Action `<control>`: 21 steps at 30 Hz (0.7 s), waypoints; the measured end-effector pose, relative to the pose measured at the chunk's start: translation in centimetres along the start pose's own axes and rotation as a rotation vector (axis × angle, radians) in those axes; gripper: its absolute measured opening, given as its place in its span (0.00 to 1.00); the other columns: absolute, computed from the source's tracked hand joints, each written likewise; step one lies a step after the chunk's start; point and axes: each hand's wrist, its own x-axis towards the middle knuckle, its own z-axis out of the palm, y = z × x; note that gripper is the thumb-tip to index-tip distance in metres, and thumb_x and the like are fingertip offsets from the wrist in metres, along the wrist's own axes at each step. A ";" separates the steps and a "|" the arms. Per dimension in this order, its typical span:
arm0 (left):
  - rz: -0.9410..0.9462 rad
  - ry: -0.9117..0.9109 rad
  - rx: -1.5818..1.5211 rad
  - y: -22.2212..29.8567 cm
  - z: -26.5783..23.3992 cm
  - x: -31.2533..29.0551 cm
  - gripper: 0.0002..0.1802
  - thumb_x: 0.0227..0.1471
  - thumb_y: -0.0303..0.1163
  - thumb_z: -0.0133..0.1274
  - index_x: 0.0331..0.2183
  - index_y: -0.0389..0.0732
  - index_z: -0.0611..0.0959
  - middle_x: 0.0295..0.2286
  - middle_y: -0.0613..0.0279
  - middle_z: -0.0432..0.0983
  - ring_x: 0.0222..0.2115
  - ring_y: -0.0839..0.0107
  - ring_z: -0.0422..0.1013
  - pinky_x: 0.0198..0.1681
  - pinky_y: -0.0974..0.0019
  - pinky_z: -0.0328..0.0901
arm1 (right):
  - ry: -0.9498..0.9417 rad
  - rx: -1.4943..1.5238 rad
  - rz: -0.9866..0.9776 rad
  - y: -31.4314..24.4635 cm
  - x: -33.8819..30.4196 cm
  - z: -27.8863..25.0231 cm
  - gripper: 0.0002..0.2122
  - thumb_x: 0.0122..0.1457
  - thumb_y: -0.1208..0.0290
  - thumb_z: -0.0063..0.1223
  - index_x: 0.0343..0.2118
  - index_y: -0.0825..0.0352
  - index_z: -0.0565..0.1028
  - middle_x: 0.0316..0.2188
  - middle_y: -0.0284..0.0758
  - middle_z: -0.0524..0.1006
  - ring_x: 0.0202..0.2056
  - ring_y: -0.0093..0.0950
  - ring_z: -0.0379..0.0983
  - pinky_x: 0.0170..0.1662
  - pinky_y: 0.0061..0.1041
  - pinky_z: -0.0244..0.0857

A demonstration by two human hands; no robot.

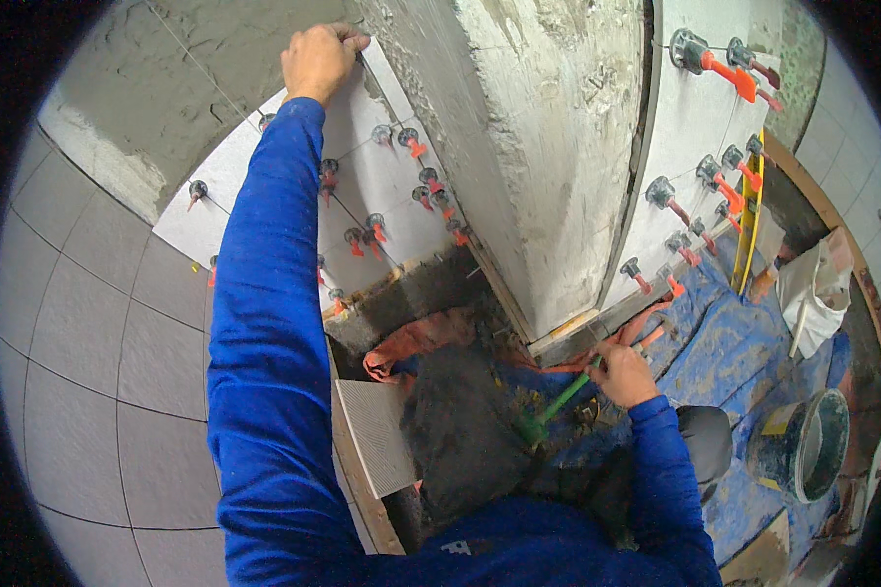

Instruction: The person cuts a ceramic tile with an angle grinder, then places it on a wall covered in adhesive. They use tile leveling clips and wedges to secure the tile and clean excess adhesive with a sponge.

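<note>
On the far left I see grey tiles point(162, 362) with dark joints, and above them a patch of rough grey mortar point(132, 73). Next to the mortar are white tiles point(362, 191), dotted with round, dark-capped clips point(411, 142) whose tabs are red and orange. The person's left arm, in a blue sleeve point(269, 342), stretches up across them. The left hand point(318, 64) is at the upper edge of these tiles, its fingers bent over toward the corner; whether it pinches the edge or only rests there, I cannot tell.

Lower down, a loose tile with a finely ridged face point(374, 435) stands tilted near the person's body, with a crumpled orange cloth point(416, 344) beyond it. In the middle rises a rough, whitish pillar point(548, 147). At its foot, the right hand point(625, 375) is closed around a green-handled tool point(566, 396), which slants down to the left.

Farther right, a tall white panel point(690, 127) carries more of the clips, and a yellow strip point(749, 230) leans just beside it. Below spreads a stained blue sheet point(710, 313), with a crumpled white bag point(817, 293) near its far side and a dark bucket point(798, 445) closer to the person.
</note>
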 end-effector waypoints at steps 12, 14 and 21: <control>0.027 -0.091 0.048 0.3 -0.6 -0.1 0.19 0.49 0.55 0.65 0.41 0.58 0.91 0.40 0.60 0.85 0.46 0.54 0.76 0.50 0.47 0.68 | 0.015 -0.039 -0.023 -0.4 0.3 0.0 0.10 0.54 0.67 0.63 0.37 0.63 0.79 0.29 0.47 0.81 0.34 0.50 0.79 0.39 0.48 0.72; 0.007 -0.095 0.064 0.6 -0.8 -0.2 0.19 0.48 0.54 0.66 0.41 0.59 0.91 0.43 0.62 0.84 0.49 0.55 0.73 0.53 0.46 0.65 | 0.001 -0.027 -0.020 -0.5 0.4 0.0 0.10 0.54 0.67 0.64 0.37 0.64 0.79 0.28 0.46 0.82 0.34 0.49 0.80 0.39 0.47 0.72; 0.028 -0.037 0.119 1.3 -0.7 -0.3 0.19 0.47 0.52 0.67 0.41 0.58 0.91 0.44 0.64 0.83 0.51 0.57 0.72 0.53 0.46 0.63 | -0.016 -0.002 -0.013 -0.8 0.4 -0.4 0.10 0.53 0.68 0.64 0.37 0.64 0.79 0.28 0.44 0.82 0.34 0.48 0.80 0.38 0.46 0.73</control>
